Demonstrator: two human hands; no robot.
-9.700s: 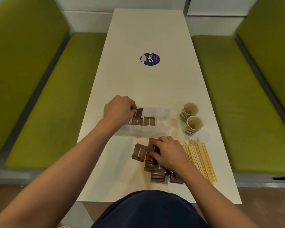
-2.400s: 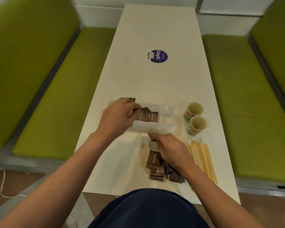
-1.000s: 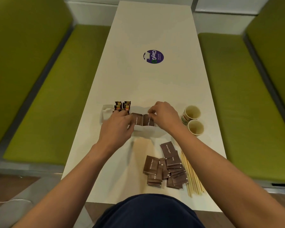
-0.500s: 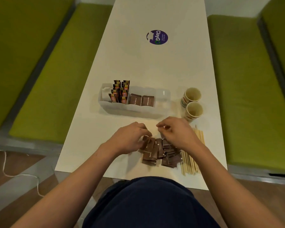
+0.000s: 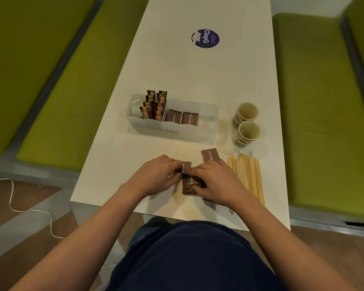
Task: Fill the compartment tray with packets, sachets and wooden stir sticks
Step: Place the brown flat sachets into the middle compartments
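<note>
Near the front edge of the white table (image 5: 177, 80), both hands work a small heap of brown sugar packets (image 5: 187, 186). The left hand (image 5: 156, 177) has its fingers curled, thumb and forefinger pinching a raised packet (image 5: 186, 166) by its left edge. The right hand (image 5: 216, 183) lies knuckles-up over the heap's right side, fingers bent and close together, with its thumb and fingertips closed on the top packets. What is under its palm is hidden.

A loose packet (image 5: 210, 157) lies flat just beyond the right hand's knuckles. Wooden stir sticks (image 5: 248, 175) lie in a loose bundle just beside that hand, on its right.

Farther back, well apart from the hands, stands the translucent compartment tray (image 5: 172, 128). Orange-and-brown stick sachets (image 5: 155, 106) stand upright in a left compartment, and two tray packets (image 5: 182, 118) stand side by side in the next one to the right. Something white (image 5: 136, 106) sits at the tray's far left, too blurred to name.

Two paper cups (image 5: 247, 122) stand right of the tray, touching each other. A purple round sticker (image 5: 205, 38) sits farther up the table.
</note>
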